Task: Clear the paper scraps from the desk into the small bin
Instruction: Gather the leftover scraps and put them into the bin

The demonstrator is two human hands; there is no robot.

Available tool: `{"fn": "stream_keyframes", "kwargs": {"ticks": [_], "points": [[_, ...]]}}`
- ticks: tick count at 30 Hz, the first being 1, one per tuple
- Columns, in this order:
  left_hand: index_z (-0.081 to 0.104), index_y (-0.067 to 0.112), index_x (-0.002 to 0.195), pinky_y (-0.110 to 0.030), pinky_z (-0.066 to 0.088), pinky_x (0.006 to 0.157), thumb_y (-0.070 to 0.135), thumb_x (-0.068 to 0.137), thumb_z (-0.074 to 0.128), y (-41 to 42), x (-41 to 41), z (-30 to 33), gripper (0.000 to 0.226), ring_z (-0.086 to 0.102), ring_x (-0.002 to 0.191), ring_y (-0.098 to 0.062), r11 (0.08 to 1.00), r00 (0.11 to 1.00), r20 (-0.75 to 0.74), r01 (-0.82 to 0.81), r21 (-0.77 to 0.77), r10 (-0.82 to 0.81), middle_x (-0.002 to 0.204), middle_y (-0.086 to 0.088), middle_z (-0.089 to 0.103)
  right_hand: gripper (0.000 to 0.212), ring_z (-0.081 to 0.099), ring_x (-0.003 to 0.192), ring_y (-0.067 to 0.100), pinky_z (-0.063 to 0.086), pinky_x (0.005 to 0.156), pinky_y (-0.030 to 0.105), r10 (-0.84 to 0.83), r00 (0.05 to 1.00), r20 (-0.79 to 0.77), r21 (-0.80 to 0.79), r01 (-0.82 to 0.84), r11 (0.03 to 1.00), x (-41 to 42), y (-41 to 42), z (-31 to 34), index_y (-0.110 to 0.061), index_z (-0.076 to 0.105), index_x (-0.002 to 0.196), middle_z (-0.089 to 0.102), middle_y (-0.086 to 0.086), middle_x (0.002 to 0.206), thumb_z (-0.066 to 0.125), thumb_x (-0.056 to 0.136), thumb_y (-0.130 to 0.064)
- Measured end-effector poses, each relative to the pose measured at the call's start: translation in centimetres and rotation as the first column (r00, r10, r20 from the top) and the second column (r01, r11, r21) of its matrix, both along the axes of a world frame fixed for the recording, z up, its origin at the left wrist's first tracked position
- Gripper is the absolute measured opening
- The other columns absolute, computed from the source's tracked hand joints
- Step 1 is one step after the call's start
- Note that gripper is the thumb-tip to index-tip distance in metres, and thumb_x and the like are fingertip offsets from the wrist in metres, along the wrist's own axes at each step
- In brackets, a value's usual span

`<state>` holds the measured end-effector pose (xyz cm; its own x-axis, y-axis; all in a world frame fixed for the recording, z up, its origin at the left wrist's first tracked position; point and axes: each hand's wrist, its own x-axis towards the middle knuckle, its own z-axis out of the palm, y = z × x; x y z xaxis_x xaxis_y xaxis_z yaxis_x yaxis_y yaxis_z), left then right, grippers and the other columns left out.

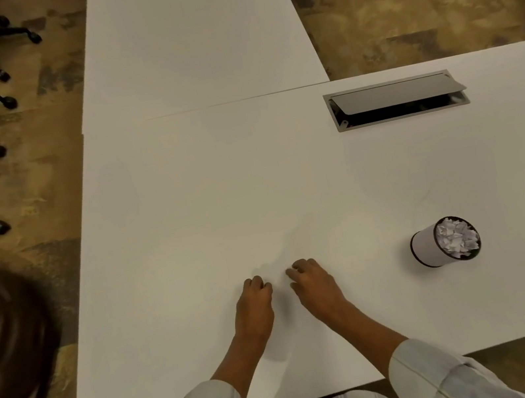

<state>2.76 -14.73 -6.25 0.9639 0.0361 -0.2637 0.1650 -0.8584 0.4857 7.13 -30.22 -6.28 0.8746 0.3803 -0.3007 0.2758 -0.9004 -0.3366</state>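
Head camera is showing both curled, seemingly empty hands, left hand (253, 304) and right hand (316, 289), resting low-centre, the nearer right one lying left of the scrap-filled small white cylindrical bin (431, 248).

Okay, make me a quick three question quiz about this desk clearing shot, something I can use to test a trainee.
1. True or false: the small bin lies tipped on its side on the desk.
2. On which side of the right hand does the bin stand? A) its left B) its right C) directly behind it
3. Fill in: the bin is filled with white ____.

Key
1. False. It stands upright, its open top showing.
2. B. It stands to the right of the right hand, apart from both it and the left hand.
3. Paper scraps; none are visible loose on the desk.
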Motion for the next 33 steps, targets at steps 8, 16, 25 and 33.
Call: {"fn": "stream_keyframes", "kwargs": {"ticks": [8, 16, 25, 33], "points": [[0.064, 0.015, 0.055, -0.016, 0.046, 0.04, 0.004, 0.042, 0.091, 0.2, -0.3, 0.8, 0.032, 0.058, 0.052, -0.01, 0.947, 0.966, 0.015, 0.249, 0.203, -0.257, 0.057, 0.001, 0.061, 0.027, 0.057, 0.107, 0.024, 0.053, 0.083, 0.034, 0.05, 0.999, 0.006, -0.095, -0.05, 0.994, -2.4, -0.9, -0.7, -0.009, 0.062, 0.119, 0.062, 0.009, 0.118, 0.054, 0.094, -0.002], [0.043, 0.019, 0.091, -0.026, 0.036, 0.045, 0.002, 0.084, 0.052, 1.4, -0.1, 0.4, 0.02, 0.047, 0.045, -0.014, 0.949, 0.963, 0.006, -0.265, -0.169, 0.27, 0.052, 0.001, 0.052, 0.015, 0.06, 0.051, 0.018, 0.047, 0.047, 0.025, -0.451, 0.877, -0.166, 0.322, 0.481, 0.816, -2.7, -5.7, 1.1, -0.018, 0.053, 0.086, 0.064, 0.003, 0.061, 0.06, 0.086, -0.005], [0.048, 0.027, 0.088, -0.024, 0.047, 0.06, 0.006, 0.073, 0.077, 1.9, 9.0, 6.9, 0.039, 0.069, 0.073, -0.014, 0.648, 0.876, -0.212, -0.466, -0.603, 0.433, 0.082, -0.006, 0.076, 0.025, 0.067, 0.059, 0.006, 0.047, 0.058, 0.009, -0.76, 0.6, -0.25, 0.608, 0.708, 0.359, -0.1, -13.8, 7.3, -0.017, 0.055, 0.076, 0.074, -0.004, 0.071, 0.079, 0.077, -0.013], [0.048, 0.026, 0.092, -0.012, 0.044, 0.045, 0.01, 0.072, 0.079, -11.7, 15.9, 13.0, 0.04, 0.063, 0.057, 0.001, 0.765, 0.998, -0.04, -0.055, -0.642, 0.038, 0.073, 0.002, 0.074, 0.022, 0.068, 0.064, 0.006, 0.054, 0.06, 0.021, -0.941, 0.314, -0.127, 0.603, 0.777, 0.178, 2.2, -23.7, 12.1, -0.02, 0.061, 0.078, 0.072, -0.001, 0.071, 0.082, 0.072, -0.02]]}}
